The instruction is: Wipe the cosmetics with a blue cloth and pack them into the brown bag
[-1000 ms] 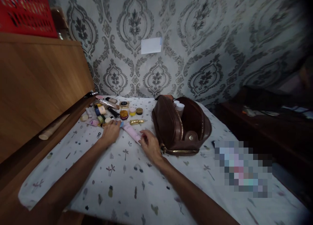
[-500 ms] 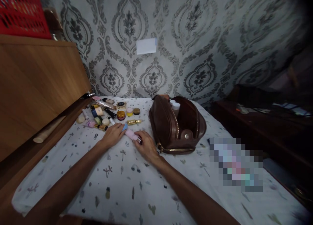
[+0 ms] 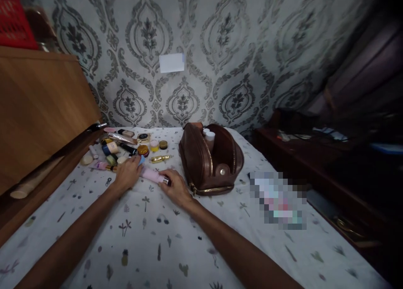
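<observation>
Item: pink tube, lying left of brown bag on printed cloth, nearer far edge than near one.
Right hand: fingers clamped around tube's dark-capped end.
Left hand: at tube's other end, beside blue piece; whether fingers grip, cannot tell.
Also: jars and bottles toward cloth's far-left corner; bag unzipped, white-capped container inside.
Step, as judged: two-handed handling of tube.
Next move seems to call for secure right-hand hold, left fingers free of tube.
</observation>
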The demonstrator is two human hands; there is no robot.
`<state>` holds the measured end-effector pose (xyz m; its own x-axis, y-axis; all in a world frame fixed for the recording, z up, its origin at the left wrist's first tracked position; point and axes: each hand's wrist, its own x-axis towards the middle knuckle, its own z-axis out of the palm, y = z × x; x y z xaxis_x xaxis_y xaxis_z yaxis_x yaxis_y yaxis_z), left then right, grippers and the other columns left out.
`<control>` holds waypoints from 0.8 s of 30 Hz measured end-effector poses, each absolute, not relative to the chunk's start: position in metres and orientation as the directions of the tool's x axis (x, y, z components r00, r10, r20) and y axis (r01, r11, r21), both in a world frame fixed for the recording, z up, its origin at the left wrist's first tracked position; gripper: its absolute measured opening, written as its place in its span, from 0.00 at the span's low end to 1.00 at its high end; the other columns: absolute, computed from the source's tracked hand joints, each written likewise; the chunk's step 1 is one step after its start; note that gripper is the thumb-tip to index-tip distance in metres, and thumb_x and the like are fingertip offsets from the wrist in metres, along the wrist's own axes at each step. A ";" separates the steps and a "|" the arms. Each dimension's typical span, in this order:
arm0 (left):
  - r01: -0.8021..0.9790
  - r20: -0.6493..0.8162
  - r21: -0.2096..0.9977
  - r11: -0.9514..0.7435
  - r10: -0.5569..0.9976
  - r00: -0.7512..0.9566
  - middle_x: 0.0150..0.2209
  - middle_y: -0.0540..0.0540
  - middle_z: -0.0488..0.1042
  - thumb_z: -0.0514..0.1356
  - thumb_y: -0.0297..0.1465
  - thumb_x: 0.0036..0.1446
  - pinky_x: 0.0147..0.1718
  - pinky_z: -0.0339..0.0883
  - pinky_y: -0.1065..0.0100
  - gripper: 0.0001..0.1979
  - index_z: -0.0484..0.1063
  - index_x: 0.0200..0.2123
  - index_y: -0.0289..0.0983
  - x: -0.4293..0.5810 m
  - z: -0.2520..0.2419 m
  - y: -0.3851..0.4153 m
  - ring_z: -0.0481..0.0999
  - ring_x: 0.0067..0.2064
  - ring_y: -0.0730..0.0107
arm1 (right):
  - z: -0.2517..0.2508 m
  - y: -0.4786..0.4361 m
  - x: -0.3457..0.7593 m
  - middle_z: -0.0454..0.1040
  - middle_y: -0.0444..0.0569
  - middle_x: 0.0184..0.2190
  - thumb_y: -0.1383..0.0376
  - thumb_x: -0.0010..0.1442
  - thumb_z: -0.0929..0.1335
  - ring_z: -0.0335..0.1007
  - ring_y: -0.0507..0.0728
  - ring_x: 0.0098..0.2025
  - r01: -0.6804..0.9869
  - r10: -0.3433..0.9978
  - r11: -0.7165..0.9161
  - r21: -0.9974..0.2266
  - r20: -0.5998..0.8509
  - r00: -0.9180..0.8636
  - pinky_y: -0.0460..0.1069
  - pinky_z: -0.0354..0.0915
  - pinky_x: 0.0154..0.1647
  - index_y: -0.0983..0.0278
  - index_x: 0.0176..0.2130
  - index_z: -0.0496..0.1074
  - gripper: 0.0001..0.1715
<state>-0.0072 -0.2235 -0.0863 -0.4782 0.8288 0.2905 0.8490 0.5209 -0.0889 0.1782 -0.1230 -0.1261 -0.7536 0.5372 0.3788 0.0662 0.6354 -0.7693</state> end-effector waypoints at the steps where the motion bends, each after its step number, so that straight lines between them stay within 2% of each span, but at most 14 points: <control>1: 0.852 0.310 -0.088 0.515 0.828 -0.468 0.52 0.37 0.75 0.49 0.31 0.65 0.42 0.71 0.58 0.19 0.69 0.56 0.37 -0.010 -0.083 -0.218 0.74 0.52 0.52 | -0.126 -0.123 0.178 0.76 0.50 0.43 0.73 0.53 0.70 0.68 0.60 0.48 0.071 0.533 0.643 -0.762 0.378 -0.757 0.56 0.64 0.52 0.62 0.46 0.74 0.20; 4: 0.871 0.346 -0.072 0.487 0.831 -0.436 0.57 0.37 0.71 0.48 0.28 0.63 0.47 0.70 0.59 0.23 0.63 0.61 0.37 -0.023 -0.076 -0.196 0.70 0.58 0.52 | -0.125 -0.124 0.180 0.76 0.50 0.44 0.73 0.53 0.71 0.68 0.60 0.49 0.077 0.520 0.648 -0.758 0.366 -0.772 0.55 0.64 0.52 0.62 0.48 0.74 0.21; 8: 0.872 0.236 -0.019 0.489 0.850 -0.471 0.61 0.37 0.68 0.48 0.27 0.62 0.52 0.68 0.60 0.24 0.63 0.62 0.35 -0.043 -0.069 -0.164 0.69 0.61 0.55 | -0.122 -0.125 0.182 0.76 0.50 0.44 0.72 0.53 0.70 0.69 0.58 0.45 0.110 0.545 0.615 -0.781 0.320 -0.775 0.53 0.65 0.49 0.62 0.50 0.74 0.23; 11: 0.873 0.155 -0.031 0.488 0.865 -0.478 0.56 0.39 0.74 0.51 0.30 0.62 0.52 0.67 0.64 0.20 0.69 0.56 0.37 -0.054 -0.066 -0.155 0.73 0.57 0.57 | -0.120 -0.126 0.182 0.77 0.49 0.44 0.73 0.52 0.70 0.71 0.58 0.45 0.069 0.524 0.606 -0.793 0.332 -0.784 0.52 0.66 0.50 0.61 0.48 0.75 0.22; 15: 0.864 0.099 -0.057 0.501 0.864 -0.494 0.50 0.35 0.78 0.52 0.39 0.64 0.47 0.69 0.63 0.19 0.74 0.47 0.33 -0.063 -0.058 -0.164 0.77 0.50 0.54 | -0.118 -0.127 0.183 0.78 0.49 0.44 0.71 0.51 0.71 0.72 0.58 0.45 -0.008 0.440 0.620 -0.784 0.357 -0.824 0.52 0.66 0.50 0.62 0.46 0.75 0.21; 19: 0.846 0.075 -0.079 0.528 0.849 -0.523 0.43 0.37 0.80 0.52 0.39 0.64 0.42 0.69 0.66 0.18 0.77 0.40 0.33 -0.060 -0.048 -0.175 0.79 0.45 0.57 | -0.121 -0.127 0.183 0.78 0.49 0.42 0.71 0.52 0.71 0.72 0.58 0.44 -0.008 0.405 0.657 -0.754 0.362 -0.839 0.52 0.66 0.48 0.62 0.46 0.75 0.20; 21: 0.823 0.099 -0.099 0.559 0.828 -0.551 0.41 0.34 0.80 0.52 0.38 0.64 0.41 0.70 0.63 0.19 0.77 0.39 0.31 -0.049 -0.044 -0.178 0.80 0.44 0.54 | -0.122 -0.127 0.182 0.78 0.50 0.42 0.71 0.52 0.71 0.72 0.58 0.44 -0.007 0.408 0.659 -0.752 0.366 -0.836 0.51 0.66 0.48 0.62 0.46 0.75 0.20; 24: 0.812 0.173 -0.128 0.569 0.819 -0.546 0.42 0.28 0.78 0.47 0.35 0.67 0.43 0.69 0.57 0.21 0.75 0.44 0.28 -0.021 -0.042 -0.178 0.79 0.46 0.47 | -0.123 -0.126 0.181 0.78 0.51 0.42 0.72 0.51 0.70 0.72 0.58 0.44 -0.016 0.404 0.651 -0.759 0.364 -0.839 0.52 0.66 0.47 0.63 0.46 0.75 0.20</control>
<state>-0.0213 -0.1776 -0.0416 -0.5464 0.8195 0.1729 0.8124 0.5688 -0.1282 0.1811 -0.1261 -0.1230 -0.8390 0.4040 0.3645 -0.0158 0.6514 -0.7586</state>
